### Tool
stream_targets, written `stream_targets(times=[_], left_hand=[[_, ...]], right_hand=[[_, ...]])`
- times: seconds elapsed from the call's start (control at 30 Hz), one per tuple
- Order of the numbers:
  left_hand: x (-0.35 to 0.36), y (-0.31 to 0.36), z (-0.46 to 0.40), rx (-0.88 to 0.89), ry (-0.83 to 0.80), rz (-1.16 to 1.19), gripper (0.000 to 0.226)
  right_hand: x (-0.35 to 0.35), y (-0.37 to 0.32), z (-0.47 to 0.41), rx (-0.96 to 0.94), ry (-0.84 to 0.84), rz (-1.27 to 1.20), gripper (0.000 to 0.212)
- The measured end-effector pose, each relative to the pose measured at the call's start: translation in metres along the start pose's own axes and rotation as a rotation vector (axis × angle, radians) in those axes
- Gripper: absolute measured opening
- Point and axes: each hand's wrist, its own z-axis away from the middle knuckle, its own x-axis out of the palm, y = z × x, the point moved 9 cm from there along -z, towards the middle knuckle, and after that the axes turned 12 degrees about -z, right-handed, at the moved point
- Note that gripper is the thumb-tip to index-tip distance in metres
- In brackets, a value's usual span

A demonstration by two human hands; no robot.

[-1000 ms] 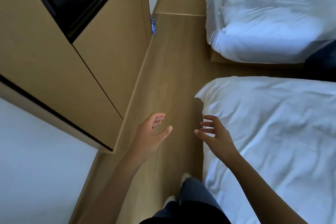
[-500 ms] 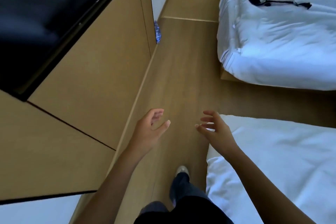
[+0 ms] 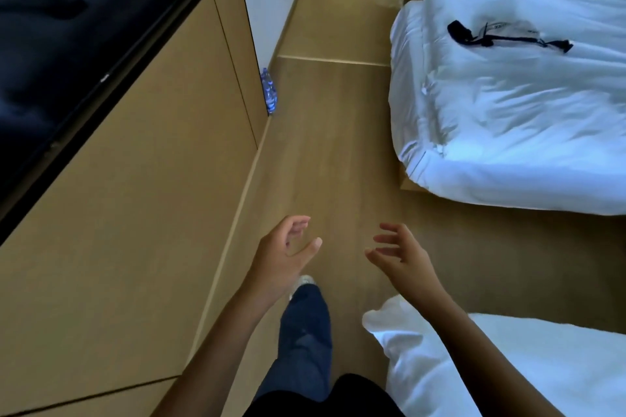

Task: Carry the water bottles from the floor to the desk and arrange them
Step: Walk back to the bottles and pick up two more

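Down the left side runs a big wood wall panel [image 3: 142,213] with a dark TV [image 3: 67,44] set in it, cut off by the top and left edges, so only part of the screen shows. Wood floor [image 3: 332,152] runs up the middle. On the right there's a far bed [image 3: 508,118] with white bedding, cut off at the right edge, and a near bed [image 3: 542,366] whose corner pokes in at the bottom right, mostly out of frame. Some dark strappy thing [image 3: 501,37] lies on the far bed, too blurry to say what it is.

One leg [image 3: 305,332] in jeans is stepping forward, shoe tip half hidden behind the left wrist.

Left hand [image 3: 281,257] is held out over the floor, fingers loosely curled, thumb out, holding nothing. Right hand [image 3: 403,257] is the same deal: fingers spread and slightly bent, holding nothing, touching nothing.

Only one bottle [image 3: 270,90] visible, bluish, standing on the floor right against the panel's far corner, well ahead of both hands. It's small and partly hidden by the panel edge, so I can't tell if more sit behind it.
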Motion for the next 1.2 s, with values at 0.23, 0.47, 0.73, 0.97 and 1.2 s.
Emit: stream_targets(times=[0.23,0.47,0.73,0.97,1.2], left_hand=[[-0.056,0.011,-0.185,0.001,0.033,0.019,0.032],[-0.097,0.022,-0.338,-0.023,0.07,0.046,0.03],[-0.094,0.043,-0.522,-0.052,0.076,0.055,0.029],[-0.092,0.091,-0.701,-0.065,0.106,0.059,0.033],[-0.111,0.104,-0.838,-0.109,0.145,0.1,0.031]], right_hand=[[0.016,-0.067,-0.183,-0.037,0.023,-0.016,0.047],[0.04,-0.099,-0.323,-0.003,-0.032,-0.03,0.045],[0.003,-0.12,-0.511,0.018,-0.008,-0.037,0.044],[-0.035,-0.189,-0.709,-0.025,-0.015,-0.037,0.047],[-0.032,-0.25,-0.872,-0.039,-0.085,0.028,0.049]])
